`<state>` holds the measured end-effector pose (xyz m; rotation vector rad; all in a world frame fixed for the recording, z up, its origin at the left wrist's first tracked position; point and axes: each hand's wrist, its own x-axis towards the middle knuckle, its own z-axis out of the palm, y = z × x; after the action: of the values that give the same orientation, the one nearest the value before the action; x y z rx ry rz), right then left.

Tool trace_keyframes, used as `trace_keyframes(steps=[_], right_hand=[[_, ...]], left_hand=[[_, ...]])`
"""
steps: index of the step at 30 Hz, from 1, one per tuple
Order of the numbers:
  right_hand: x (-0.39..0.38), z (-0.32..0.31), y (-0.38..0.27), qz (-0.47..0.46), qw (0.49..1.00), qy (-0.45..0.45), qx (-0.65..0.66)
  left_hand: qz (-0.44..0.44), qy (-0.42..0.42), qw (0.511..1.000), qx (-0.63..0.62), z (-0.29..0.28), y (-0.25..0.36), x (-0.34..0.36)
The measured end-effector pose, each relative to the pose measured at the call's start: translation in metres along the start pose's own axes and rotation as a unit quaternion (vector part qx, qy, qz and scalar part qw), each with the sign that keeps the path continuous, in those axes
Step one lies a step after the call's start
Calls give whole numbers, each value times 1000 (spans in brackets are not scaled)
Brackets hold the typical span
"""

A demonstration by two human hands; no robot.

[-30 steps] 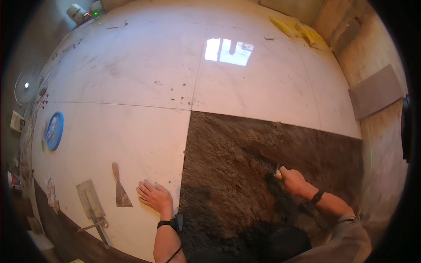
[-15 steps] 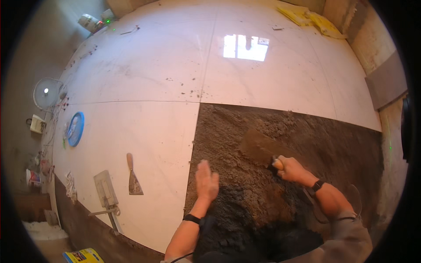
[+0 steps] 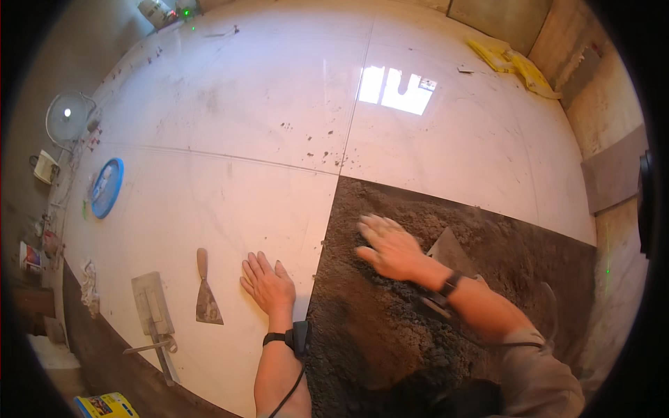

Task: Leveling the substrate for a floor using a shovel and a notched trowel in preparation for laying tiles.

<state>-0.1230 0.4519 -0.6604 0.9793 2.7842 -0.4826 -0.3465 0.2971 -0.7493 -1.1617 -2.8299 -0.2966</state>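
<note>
Fingers spread, my left hand [image 3: 270,282] rests on the white floor tile [image 3: 279,209], left of the mortar edge. My right hand [image 3: 390,244] is open, palm down on or just over the dark, rough mortar bed [image 3: 397,327], its fingers slightly blurred. Under my right forearm lies a trowel [image 3: 449,247] on the mortar; the forearm hides its middle, and part of it shows below. Left of my left hand, a putty knife [image 3: 208,303] with a wooden handle lies on the tile. Beside it is a notched or flat metal float [image 3: 151,306] with a grey handle.
A blue round lid [image 3: 106,188] lies on the tiles at the left. Along the left wall stand a fan [image 3: 67,118] and small containers. Yellow bags [image 3: 516,63] lie by the far right wall. A yellow packet [image 3: 104,406] is at the lower left. Crumbs of mortar [image 3: 324,155] dot the tiles.
My right hand has let go of the trowel and moved left onto or over the mortar. My left hand has moved left and down to the white tile. The view has turned slightly.
</note>
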Motion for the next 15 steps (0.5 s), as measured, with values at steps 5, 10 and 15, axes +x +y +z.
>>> trace_keyframes(steps=[5,10,15], right_hand=[[130,41,-50,53,998,33,-18],[190,52,-26,106,982,135,-82],[197,50,-33,124,980,131,-88]], left_hand=[[-21,5,1000,-20,0,-10,6],[-5,13,1000,-26,-2,-12,10],[-22,-24,998,-47,-6,-14,15]])
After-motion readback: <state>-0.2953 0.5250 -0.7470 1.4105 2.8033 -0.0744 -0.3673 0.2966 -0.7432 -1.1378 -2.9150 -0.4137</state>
